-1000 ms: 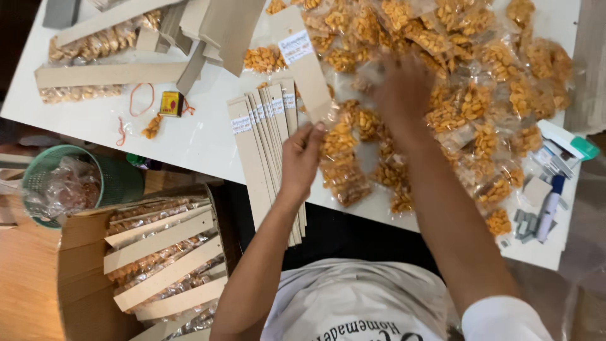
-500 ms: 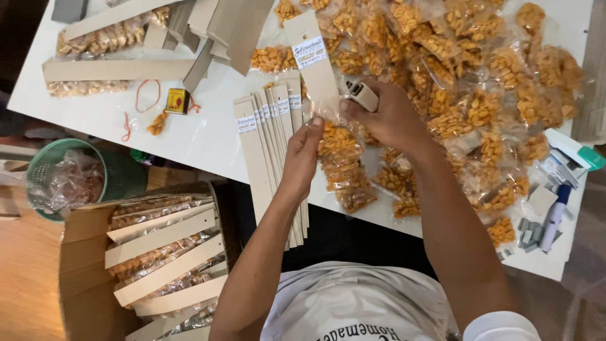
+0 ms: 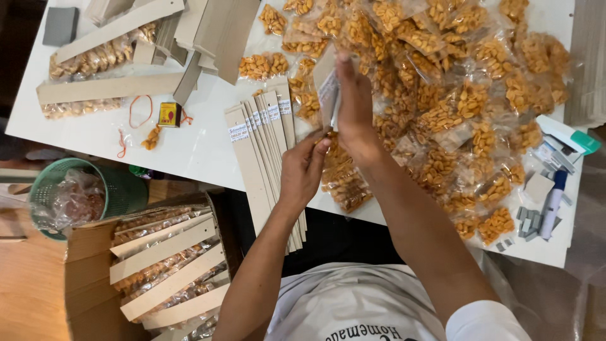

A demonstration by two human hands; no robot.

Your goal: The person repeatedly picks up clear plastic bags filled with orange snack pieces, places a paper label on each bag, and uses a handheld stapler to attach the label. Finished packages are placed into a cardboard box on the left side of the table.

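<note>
A white worktop (image 3: 189, 148) fills the view from nine to three o'clock, evenly lit. At seven o'clock lies warm wooden floor (image 3: 28, 297); dark shadow sits beneath the worktop's edge.

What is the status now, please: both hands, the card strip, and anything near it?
Right hand grips upright card strip. Left hand below it, at snack packets. Strip stack lies alongside, packet pile beyond.

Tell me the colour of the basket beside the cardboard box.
Green, a mesh basket lined with clear plastic, in the head view.

right hand (image 3: 353, 95) has lifted the cardboard strip (image 3: 326, 88) upright off the table.
</note>
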